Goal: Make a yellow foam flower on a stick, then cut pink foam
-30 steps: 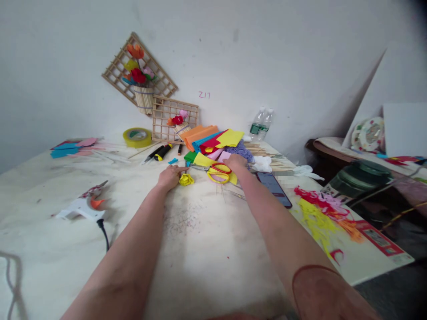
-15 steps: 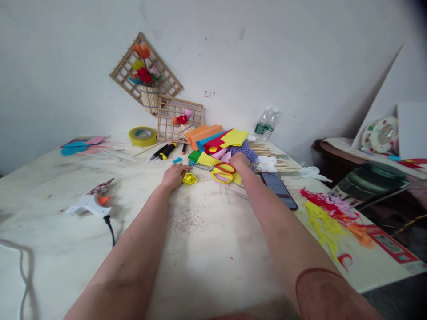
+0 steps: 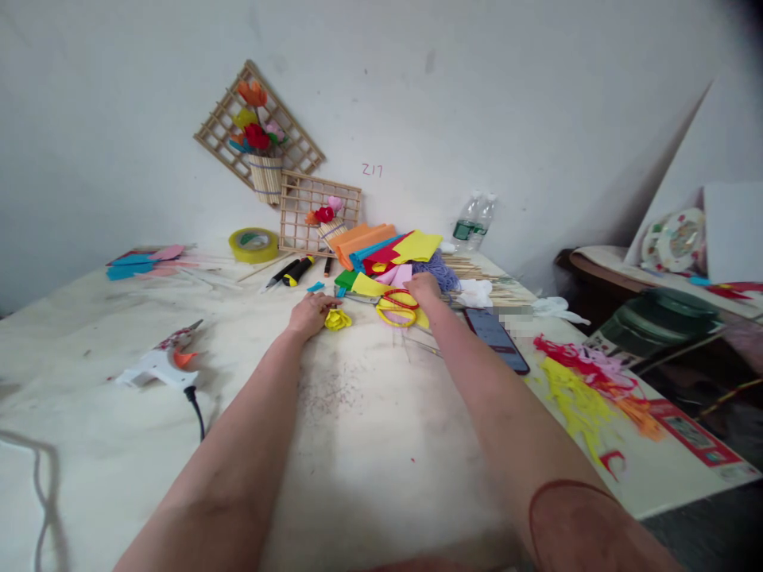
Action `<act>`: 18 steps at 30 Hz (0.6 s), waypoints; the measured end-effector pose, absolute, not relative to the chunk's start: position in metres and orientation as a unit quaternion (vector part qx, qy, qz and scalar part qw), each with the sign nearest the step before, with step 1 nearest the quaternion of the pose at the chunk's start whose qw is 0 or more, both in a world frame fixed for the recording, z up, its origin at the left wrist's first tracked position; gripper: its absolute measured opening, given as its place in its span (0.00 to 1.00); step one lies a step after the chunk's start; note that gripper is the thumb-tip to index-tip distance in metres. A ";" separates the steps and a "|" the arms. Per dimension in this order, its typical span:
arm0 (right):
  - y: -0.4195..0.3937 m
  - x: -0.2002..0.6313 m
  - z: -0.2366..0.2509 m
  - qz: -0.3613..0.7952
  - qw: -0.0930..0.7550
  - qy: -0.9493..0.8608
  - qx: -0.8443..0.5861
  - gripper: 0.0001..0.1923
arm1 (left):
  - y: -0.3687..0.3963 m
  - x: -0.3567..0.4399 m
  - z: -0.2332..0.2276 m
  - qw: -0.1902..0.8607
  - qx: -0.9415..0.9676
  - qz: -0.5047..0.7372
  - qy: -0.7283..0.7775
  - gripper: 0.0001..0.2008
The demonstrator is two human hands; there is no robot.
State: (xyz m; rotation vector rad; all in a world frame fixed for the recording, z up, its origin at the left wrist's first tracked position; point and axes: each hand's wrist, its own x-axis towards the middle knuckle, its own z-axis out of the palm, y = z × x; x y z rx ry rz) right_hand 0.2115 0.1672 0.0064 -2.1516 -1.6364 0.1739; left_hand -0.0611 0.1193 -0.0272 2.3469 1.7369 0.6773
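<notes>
Both my arms reach far across the white table (image 3: pixel 358 445). My left hand (image 3: pixel 308 312) rests on the tabletop, its fingers touching a small yellow paper flower (image 3: pixel 337 319). My right hand (image 3: pixel 423 287) lies on the pile of coloured paper sheets (image 3: pixel 390 254), fingers down on a pink sheet; whether it grips one is unclear. Red and yellow scissors (image 3: pixel 396 308) lie just left of that hand.
A dark phone (image 3: pixel 496 329) lies right of my right arm. A white glue gun (image 3: pixel 160 362) with a black cord sits at left. Tape roll (image 3: pixel 253 244), markers (image 3: pixel 292 272), wooden lattice frames with paper flowers (image 3: pixel 262 143), water bottles (image 3: pixel 470 218), skewers and paper scraps (image 3: pixel 587 381) surround the pile.
The view has shifted slightly. My right hand has edged a little further onto the paper pile. My left hand stays at the yellow flower.
</notes>
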 end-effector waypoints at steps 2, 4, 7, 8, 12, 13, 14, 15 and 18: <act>0.163 0.210 0.008 0.075 0.231 -0.579 -0.778 0.13 | 0.120 -0.062 -0.028 0.067 0.774 0.235 0.584 0.20; 0.159 0.208 0.009 0.072 0.245 -0.577 -0.776 0.13 | 0.121 -0.062 -0.029 0.062 0.764 0.245 0.593 0.18; 0.156 0.205 0.009 0.049 0.256 -0.588 -0.766 0.13 | 0.121 -0.063 -0.029 0.062 0.750 0.259 0.605 0.16; 0.155 0.205 0.008 0.041 0.258 -0.590 -0.764 0.14 | 0.121 -0.063 -0.029 0.064 0.746 0.262 0.608 0.16; 0.151 0.204 0.006 0.004 0.260 -0.593 -0.762 0.15 | 0.121 -0.063 -0.028 0.074 0.735 0.271 0.617 0.15; 0.150 0.204 0.005 -0.005 0.260 -0.593 -0.762 0.14 | 0.122 -0.063 -0.029 0.078 0.732 0.276 0.618 0.15; 0.149 0.204 0.006 -0.012 0.261 -0.593 -0.762 0.14 | 0.123 -0.063 -0.029 0.083 0.729 0.281 0.618 0.15; 0.148 0.204 0.006 -0.019 0.263 -0.591 -0.763 0.14 | 0.124 -0.063 -0.030 0.088 0.726 0.289 0.618 0.15; 0.144 0.202 0.011 -0.042 0.277 -0.577 -0.767 0.15 | 0.128 -0.065 -0.034 0.104 0.712 0.320 0.616 0.16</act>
